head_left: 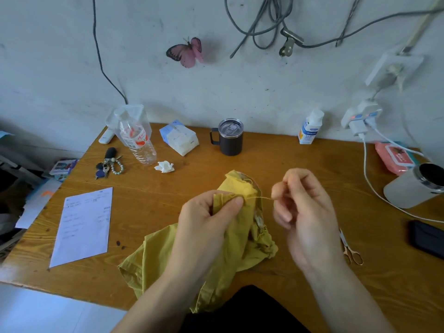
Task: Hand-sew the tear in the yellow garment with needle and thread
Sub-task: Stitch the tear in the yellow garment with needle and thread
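Head view gives you the wooden table (276, 164), orange-brown with streaky grain. On it, at the middle of the front edge, lies the yellow garment (240, 241), soft, creased cloth with its lower part spilling over that edge and its upper part bunched into a raised fold. Your left grip (204, 224) pinches that fold between thumb and curled fingers. Your right grip (305, 212) is just beside it, fingers curled inward, slightly blurred. A flat white paper sheet (84, 224) sits toward the left edge, a dark cylindrical mug (229, 140) near the back edge. Small gold-handled scissors (349, 248) lie right of your right wrist. Finest is the thread (260, 197), a taut yellow strand from the fold to your right fingertips, which pinch it.
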Demonstrator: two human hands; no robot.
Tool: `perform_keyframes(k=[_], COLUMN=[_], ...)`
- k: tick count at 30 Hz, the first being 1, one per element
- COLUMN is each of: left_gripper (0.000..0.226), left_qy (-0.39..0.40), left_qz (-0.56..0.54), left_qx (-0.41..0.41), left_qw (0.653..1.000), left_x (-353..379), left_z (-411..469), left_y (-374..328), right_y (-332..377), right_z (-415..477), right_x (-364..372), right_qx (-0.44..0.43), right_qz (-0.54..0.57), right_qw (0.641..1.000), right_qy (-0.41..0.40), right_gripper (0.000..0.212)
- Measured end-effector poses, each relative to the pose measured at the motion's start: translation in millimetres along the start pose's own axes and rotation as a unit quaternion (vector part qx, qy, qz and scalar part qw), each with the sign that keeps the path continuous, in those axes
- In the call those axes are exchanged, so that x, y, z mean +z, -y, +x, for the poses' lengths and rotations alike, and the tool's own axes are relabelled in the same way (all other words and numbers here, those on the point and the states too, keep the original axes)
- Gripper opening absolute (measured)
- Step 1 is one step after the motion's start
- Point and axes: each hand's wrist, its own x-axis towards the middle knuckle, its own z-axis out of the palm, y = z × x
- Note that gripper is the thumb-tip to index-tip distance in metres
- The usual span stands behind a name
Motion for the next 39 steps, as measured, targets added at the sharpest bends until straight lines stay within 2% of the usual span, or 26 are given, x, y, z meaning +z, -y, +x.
perform_keyframes(k=[1,3,5,9,17,21,39], left_gripper=[0.018,0.020,0.022,0.021,0.017,0.017,0.015], left_qy=[-0.002,-0.001,-0.004,-0.014,-0.034,-0.053,-0.032], left_qz=[-0.012,-0.041,-0.061,-0.097,-0.123,-0.116,-0.135], left_qx=[-0.003,-0.018,-0.030,-0.048,-0.074,-0.065,-0.061], left_qw=[1.000,0.999,0.998,0.994,0.989,0.990,0.988], left_x=[-2,-7,-11,-15,-18,-21,-24], left_z=[0,-1,-2,-1,0,2,-1], left_y=[-1,-2,-4,-6,-13,-16,-14], right_y=[1,3,5,8,14,11,10], right_z=[2,6,10,16,17,20,18], right_x=[-6,-17,-25,-38,-58,-68,-68], right_qx=[0.058,0.113,0.125,0.119,0.118,0.121,0.133], right_qz=[0.056,0.140,0.195,0.237,0.263,0.279,0.292], right_qw=[0.997,0.983,0.971,0.957,0.939,0.930,0.922], right_qy=[-0.005,-0.026,-0.059,-0.115,-0.186,-0.208,-0.217], right_gripper=[0.021,0.018,0.014,0.010,0.009,0.020,0.021])
